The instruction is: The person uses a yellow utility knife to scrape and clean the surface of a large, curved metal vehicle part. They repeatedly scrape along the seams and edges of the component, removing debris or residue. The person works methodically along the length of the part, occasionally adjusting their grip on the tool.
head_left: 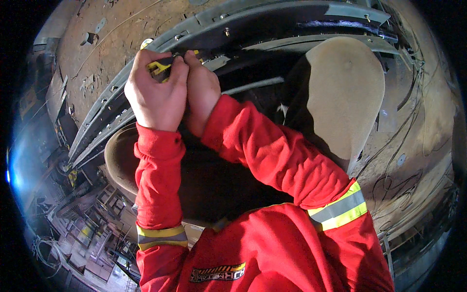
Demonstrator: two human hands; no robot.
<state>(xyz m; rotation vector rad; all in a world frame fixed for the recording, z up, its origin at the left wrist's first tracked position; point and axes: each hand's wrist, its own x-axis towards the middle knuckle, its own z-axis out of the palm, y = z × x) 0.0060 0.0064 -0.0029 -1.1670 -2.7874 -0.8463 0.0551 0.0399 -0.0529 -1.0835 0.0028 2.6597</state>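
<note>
Two hands, close together. Your left hand has fingers curled around a yellow-and-black tool near the curved metal beam; your right hand adjoins, hold unclear. Risk: a loosened pinch might drop the tool.

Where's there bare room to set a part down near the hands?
Likely best: the brown surface upper left, between the small grey plate and bolted curved flange, though a thin wire crosses it. Right of the right knee, cables leave broken gaps. Crowded: around the left hand, right hand and yellow-black tool.
</note>
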